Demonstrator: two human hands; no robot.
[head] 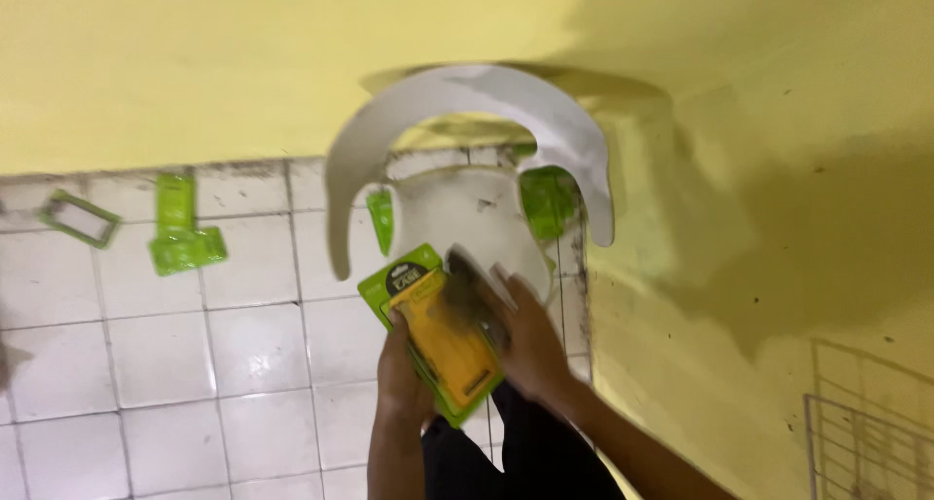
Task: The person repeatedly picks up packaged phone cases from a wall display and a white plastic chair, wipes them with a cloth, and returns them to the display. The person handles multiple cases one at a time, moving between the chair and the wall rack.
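Nearest, low in the middle of the scene, the left hand (pixel 402 372) grips a green-backed retail card with a yellow case (pixel 440 333) from below, its fingers wrapped round the lower left edge and pinching it. Just to the right, the right hand (pixel 526 342) lies against the package's right side, fingers spread over a blurred grey-white piece (pixel 474 278) at the card's upper right corner; whether it pinches that piece I cannot tell. The package is held tilted above the white tiled floor (pixel 165 354). Farther off stands a white plastic chair (pixel 467 101) with a curved back, green packaging (pixel 549 200) lying on its seat. Far left on the tiles lie a green wrapper (pixel 181 235) and a small green-framed card (pixel 80 218), well apart from the hands, below the yellow wall (pixel 195 62).
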